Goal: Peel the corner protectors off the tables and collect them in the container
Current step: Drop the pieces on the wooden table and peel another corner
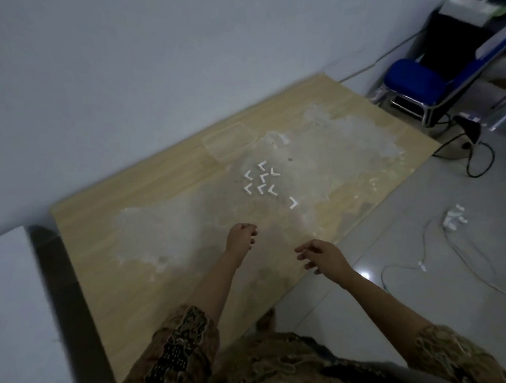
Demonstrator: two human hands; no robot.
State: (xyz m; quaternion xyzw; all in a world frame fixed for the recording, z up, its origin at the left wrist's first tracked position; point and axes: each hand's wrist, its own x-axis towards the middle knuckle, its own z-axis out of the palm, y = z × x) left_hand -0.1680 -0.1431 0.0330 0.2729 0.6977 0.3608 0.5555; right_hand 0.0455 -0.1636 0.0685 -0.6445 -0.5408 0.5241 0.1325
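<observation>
Your left hand (240,236) is curling into a loose fist over the wooden table (106,230); whether it's holding anything is unclear. Your right hand (324,256) is hovering relaxed, holding nothing. White L-shaped corner protectors (262,179) are lying clustered mid-table, elbows pointing various ways, near the clear container (228,142).

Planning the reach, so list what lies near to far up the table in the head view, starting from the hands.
right hand → left hand → lone corner protector → cluster of corner protectors → clear container → wall
</observation>
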